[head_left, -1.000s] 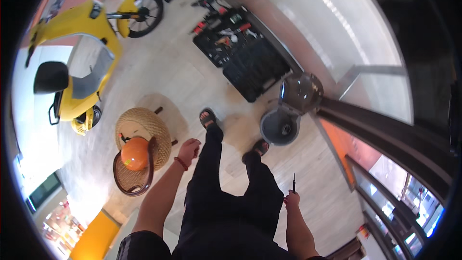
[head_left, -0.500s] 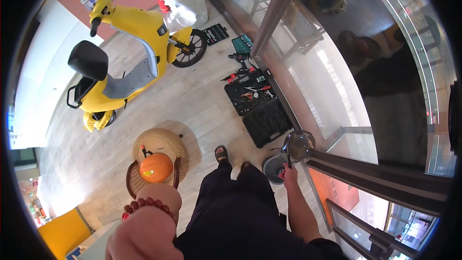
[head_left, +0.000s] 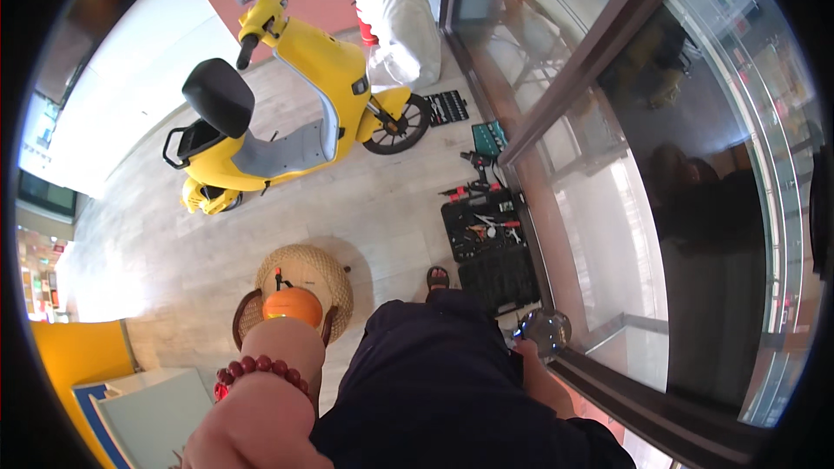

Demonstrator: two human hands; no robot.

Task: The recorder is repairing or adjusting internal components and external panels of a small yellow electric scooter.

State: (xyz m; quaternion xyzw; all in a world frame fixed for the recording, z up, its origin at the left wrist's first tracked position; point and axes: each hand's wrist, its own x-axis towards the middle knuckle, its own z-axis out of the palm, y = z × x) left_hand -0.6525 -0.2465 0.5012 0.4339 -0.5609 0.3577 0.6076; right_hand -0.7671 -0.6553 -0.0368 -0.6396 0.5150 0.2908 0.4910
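My left forearm is bent up close at the lower left, a dark red bead bracelet (head_left: pixel 263 371) round the wrist. My left hand (head_left: pixel 252 434) is very near the camera, its fingers cut off by the lower edge. Behind that arm an orange helmet (head_left: pixel 294 305) rests on a round woven chair (head_left: pixel 339 282). At my right side, my right hand (head_left: pixel 526 349) is low, partly hidden by my leg and trousers. It seems closed at the edge of a shiny, smoky see-through dome-shaped thing (head_left: pixel 547 330), whose exact kind I cannot make out.
A yellow scooter (head_left: pixel 330 78) stands ahead to the left. Along the glass wall (head_left: pixel 591 200) lie an opened black toolbox (head_left: pixel 495 282), a cordless drill (head_left: pixel 478 162), a green case (head_left: pixel 488 137) and a socket set (head_left: pixel 448 108). A pale cabinet (head_left: pixel 161 421) stands at the lower left.
The whole view has shifted, so the scooter and tools sit further right. My right hand with the dome is now lower and closer to my leg; the dark grey round thing beside it is mostly hidden.
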